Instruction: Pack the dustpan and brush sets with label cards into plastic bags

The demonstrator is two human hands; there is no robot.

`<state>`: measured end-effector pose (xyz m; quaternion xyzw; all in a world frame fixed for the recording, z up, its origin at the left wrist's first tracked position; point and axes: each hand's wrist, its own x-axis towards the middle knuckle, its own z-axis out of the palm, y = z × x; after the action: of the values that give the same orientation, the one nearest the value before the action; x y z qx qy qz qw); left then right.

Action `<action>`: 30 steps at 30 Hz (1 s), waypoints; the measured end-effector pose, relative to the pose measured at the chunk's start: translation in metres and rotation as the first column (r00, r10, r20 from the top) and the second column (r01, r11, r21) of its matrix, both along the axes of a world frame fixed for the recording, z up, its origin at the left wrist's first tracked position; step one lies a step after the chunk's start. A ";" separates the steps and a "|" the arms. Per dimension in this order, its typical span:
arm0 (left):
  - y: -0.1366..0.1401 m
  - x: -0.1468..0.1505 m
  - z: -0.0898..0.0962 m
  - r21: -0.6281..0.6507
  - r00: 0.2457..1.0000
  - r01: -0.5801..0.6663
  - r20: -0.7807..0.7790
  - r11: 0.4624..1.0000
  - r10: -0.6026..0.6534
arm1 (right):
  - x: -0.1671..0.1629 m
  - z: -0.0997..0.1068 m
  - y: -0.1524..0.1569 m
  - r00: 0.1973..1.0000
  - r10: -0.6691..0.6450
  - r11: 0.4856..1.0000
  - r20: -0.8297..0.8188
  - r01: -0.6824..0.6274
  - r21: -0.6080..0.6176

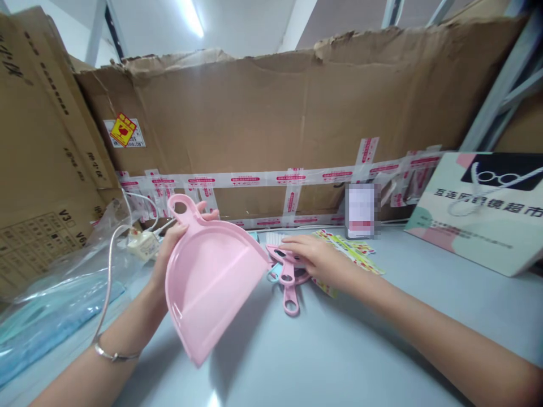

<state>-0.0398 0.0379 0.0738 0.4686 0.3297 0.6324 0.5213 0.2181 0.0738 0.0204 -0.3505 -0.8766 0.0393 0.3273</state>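
My left hand holds a pink dustpan up off the table, near its looped handle. The pan is tilted, with its hollow side facing me and its straight edge towards the lower right. Against that edge, my right hand has its fingers closed over a pink hand brush with white bristles. Beneath it lies a second pink ringed handle, and a small light-blue piece shows beside it. My fingers partly hide how these pieces overlap.
Green-yellow printed packaging lies beyond my right hand, with a phone standing behind it. A large cardboard box walls the back. A printed bag stands right; plastic-wrapped blue items, a cable and a white charger are left.
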 end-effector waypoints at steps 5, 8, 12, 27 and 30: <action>-0.008 0.021 -0.011 -0.125 0.986 0.162 -0.024 0.979 -0.166 | -0.023 0.003 -0.034 0.859 -0.043 0.729 -0.509 -0.321 -0.604; -0.010 0.026 -0.017 -0.145 0.965 0.247 -0.058 0.958 -0.257 | -0.028 -0.001 -0.045 0.814 -0.086 0.570 -0.574 -0.432 -0.699; -0.006 0.022 -0.027 -0.140 0.949 0.226 -0.189 0.964 -0.250 | -0.025 -0.006 -0.050 0.768 -0.181 0.662 -0.615 -0.367 -0.654; 0.004 0.024 -0.050 -0.023 0.763 0.075 -0.642 0.997 -0.072 | 0.038 -0.006 -0.001 0.962 -0.248 0.956 -0.110 0.225 -0.190; 0.002 0.028 -0.049 0.032 0.755 0.015 -0.655 0.999 0.010 | 0.046 -0.014 0.008 0.985 -0.122 0.979 0.119 0.139 -0.148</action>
<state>-0.0117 0.0401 0.0251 0.6699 0.4791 0.4336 0.3655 0.2646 0.0819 0.0066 -0.4334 -0.8626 0.0668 0.2524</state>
